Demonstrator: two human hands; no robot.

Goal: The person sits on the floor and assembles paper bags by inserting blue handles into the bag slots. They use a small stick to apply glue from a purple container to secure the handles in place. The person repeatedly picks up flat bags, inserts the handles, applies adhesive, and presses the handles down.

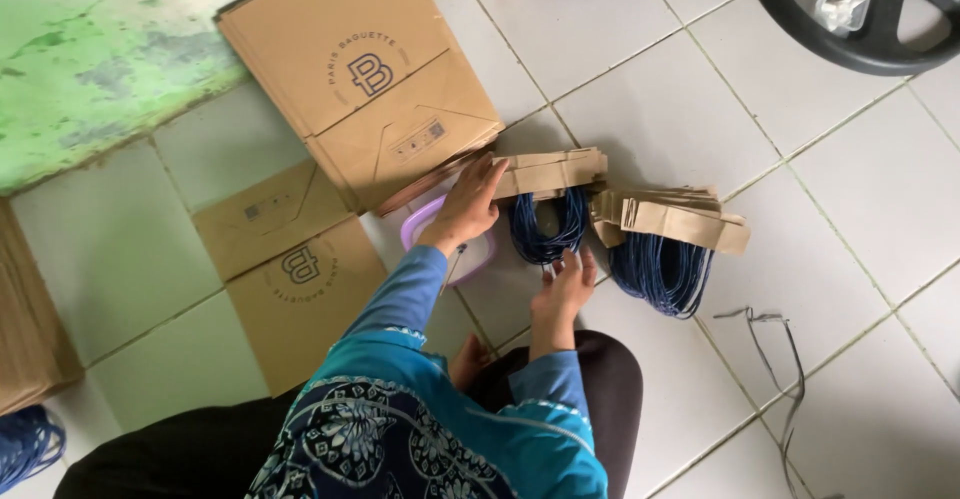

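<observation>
A: What is the left hand (pixel 468 206) hiding?
B: It is lying flat on a card stack (pixel 550 171), partly covering a purple tub (pixel 425 224).
A: And the right hand (pixel 565 284)?
B: It is pinching blue cords (pixel 545 229) beside paper bags (pixel 360 79); the grip is unclear.

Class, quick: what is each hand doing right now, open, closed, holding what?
Left hand: open, fingers resting flat on a brown card strip stack.
Right hand: fingers curled at the blue cord bundle; whether it grips cannot be told.

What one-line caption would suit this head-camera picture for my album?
Seated on a tiled floor, a person's left hand rests on a stack of card strips with blue cord loops, right hand beside.
</observation>
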